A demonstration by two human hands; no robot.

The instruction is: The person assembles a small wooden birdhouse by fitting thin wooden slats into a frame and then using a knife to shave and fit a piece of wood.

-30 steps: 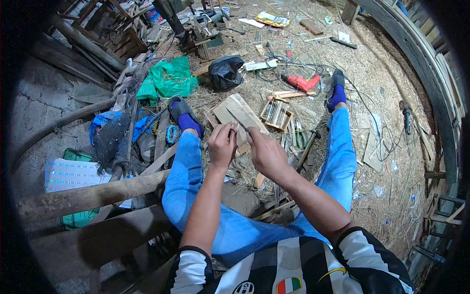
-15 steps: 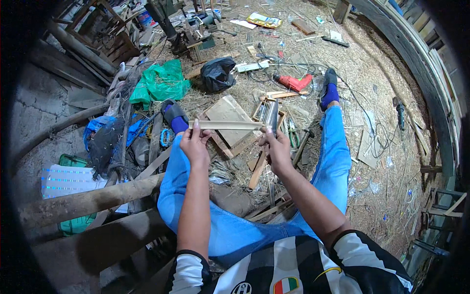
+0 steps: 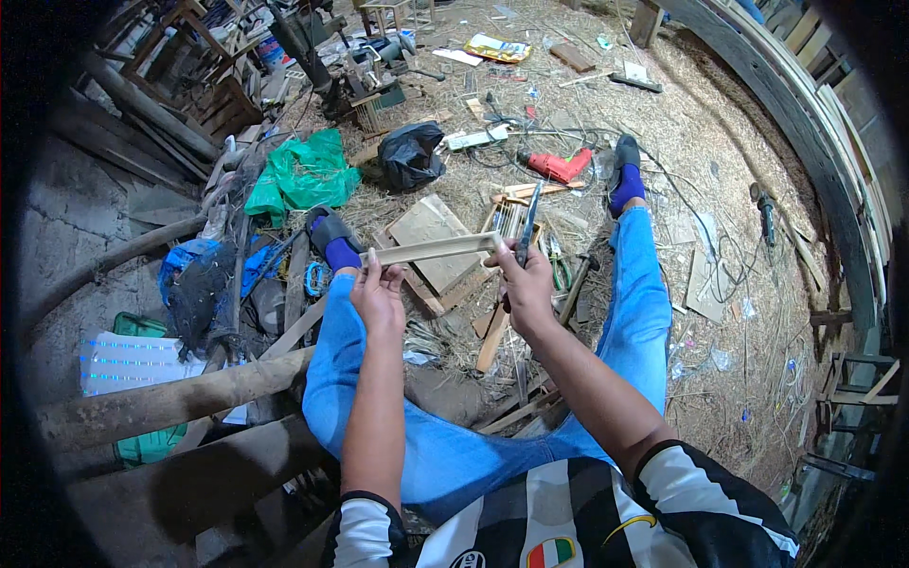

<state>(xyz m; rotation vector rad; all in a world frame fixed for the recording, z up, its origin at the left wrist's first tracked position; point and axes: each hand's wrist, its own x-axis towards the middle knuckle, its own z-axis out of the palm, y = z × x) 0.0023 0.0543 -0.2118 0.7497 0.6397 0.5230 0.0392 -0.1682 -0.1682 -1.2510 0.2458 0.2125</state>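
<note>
Between my hands, a thin pale wooden strip (image 3: 431, 250) spans at a slight tilt, its right end higher. My left hand (image 3: 381, 295) pinches the left end. At the other end, my right hand (image 3: 526, 289) is closed on the strip and also on a knife-like tool with a long metal blade (image 3: 533, 210) pointing away from me. Its grip is mostly hidden by the fingers. Beyond the strip, a flat wooden block (image 3: 437, 227) lies on the ground, beside a small wooden tray (image 3: 511, 216) of slim tools.
A red power drill (image 3: 559, 165) with cables lies past the tray. Nearer my left foot are a black plastic bag (image 3: 411, 151) and a green plastic bag (image 3: 301, 175). Green-handled pliers (image 3: 561, 268) rest beside my right hand. Thick wooden poles (image 3: 180, 398) run at left. An angle grinder (image 3: 765, 213) lies far right.
The strip has tilted, its right end rising. My right hand has turned the blade from its broad face to nearly edge-on, and the view has shifted slightly.
</note>
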